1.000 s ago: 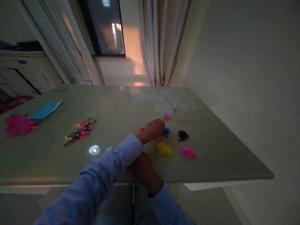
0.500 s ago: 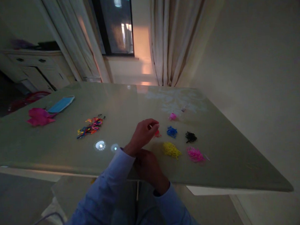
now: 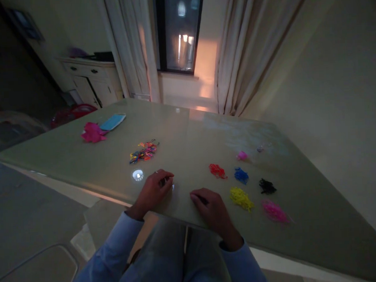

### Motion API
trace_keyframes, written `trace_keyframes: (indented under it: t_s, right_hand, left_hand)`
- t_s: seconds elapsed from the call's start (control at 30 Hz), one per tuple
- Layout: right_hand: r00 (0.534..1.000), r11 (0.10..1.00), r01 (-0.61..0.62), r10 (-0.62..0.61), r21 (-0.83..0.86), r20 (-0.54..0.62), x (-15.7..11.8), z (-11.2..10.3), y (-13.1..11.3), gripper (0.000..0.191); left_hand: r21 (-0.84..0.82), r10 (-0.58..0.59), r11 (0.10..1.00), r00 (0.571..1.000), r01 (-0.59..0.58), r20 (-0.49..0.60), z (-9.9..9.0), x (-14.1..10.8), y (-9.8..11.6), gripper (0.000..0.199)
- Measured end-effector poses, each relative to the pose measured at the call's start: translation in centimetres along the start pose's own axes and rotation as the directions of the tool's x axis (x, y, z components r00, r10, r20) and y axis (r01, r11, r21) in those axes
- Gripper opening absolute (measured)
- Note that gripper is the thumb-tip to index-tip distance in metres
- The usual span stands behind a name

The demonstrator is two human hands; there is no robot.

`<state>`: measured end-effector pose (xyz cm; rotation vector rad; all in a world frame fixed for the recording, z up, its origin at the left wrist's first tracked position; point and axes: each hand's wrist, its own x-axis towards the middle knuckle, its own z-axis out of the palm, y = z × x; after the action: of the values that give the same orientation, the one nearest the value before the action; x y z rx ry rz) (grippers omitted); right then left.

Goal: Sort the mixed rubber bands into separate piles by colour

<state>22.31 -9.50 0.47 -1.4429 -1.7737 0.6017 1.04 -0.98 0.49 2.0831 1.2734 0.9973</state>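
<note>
My left hand [image 3: 156, 188] is just above the table near its front edge, below the pile of mixed coloured bands [image 3: 144, 153]. Its fingers are bent, thumb and forefinger slightly apart, and nothing shows between them. My right hand [image 3: 211, 207] rests on the table with its fingers curled in; their undersides are hidden. To its right, small loose bands lie in piles by colour: red bands [image 3: 218, 171], blue bands [image 3: 241, 175], yellow bands [image 3: 241, 198], black bands [image 3: 267, 186] and pink bands [image 3: 274, 211]. The yellow pile is nearest to my right hand, without contact.
Behind the blue pile sits a small pink item [image 3: 242, 156], with a small clear item [image 3: 260, 148] beside it. A blue face mask [image 3: 113, 122] and a crumpled pink thing [image 3: 93, 132] lie at the far left of the glossy table [image 3: 181, 129].
My left hand has moved left from the red pile, which now shows fully. The hands, crossed before, are now apart. The camera view has turned left.
</note>
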Motion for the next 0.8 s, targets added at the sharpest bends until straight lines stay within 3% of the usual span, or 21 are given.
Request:
trace_keyframes:
  t_s: [0.17, 0.27, 0.4, 0.57, 0.63, 0.8]
  right_hand:
    - [0.989, 0.986, -0.146, 0.146, 0.085, 0.009, 1.0, -0.3, -0.6, 0.024]
    - [0.986, 0.983, -0.162, 0.159, 0.082, 0.042, 3.0, -0.1, -1.5, 0.026]
    - [0.992, 0.999, -0.030, 0.025, 0.037, 0.127, 7.7, 1.2, -3.3, 0.030]
    - [0.953, 0.965, 0.212, -0.169, -0.153, 0.250, 15.1, 5.2, -5.1, 0.026]
    - [0.943, 0.920, 0.234, -0.135, -0.314, 0.306, 17.7, 7.0, -5.3, 0.028]
    - [0.934, 0.881, 0.251, -0.112, -0.402, 0.339, 21.5, 10.2, -4.7, 0.019]
  left_hand:
    - [-0.253, -0.112, 0.961, 0.994, 0.113, 0.017, -0.3, -0.1, 0.0, 0.024]
    - [-0.378, -0.154, 0.914, 0.988, 0.150, 0.020, -0.5, -0.2, 0.1, 0.026]
    - [-0.578, -0.186, 0.795, 0.981, 0.184, 0.056, -1.2, -0.2, -0.4, 0.029]
    - [-0.791, -0.193, 0.571, 0.972, 0.222, 0.134, -1.7, -0.4, -1.4, 0.031]
    - [-0.802, -0.188, 0.541, 0.966, 0.254, 0.179, -1.7, -0.5, -1.4, 0.033]
    - [-0.811, -0.160, 0.527, 0.967, 0.253, 0.198, -1.7, -0.6, -1.1, 0.027]
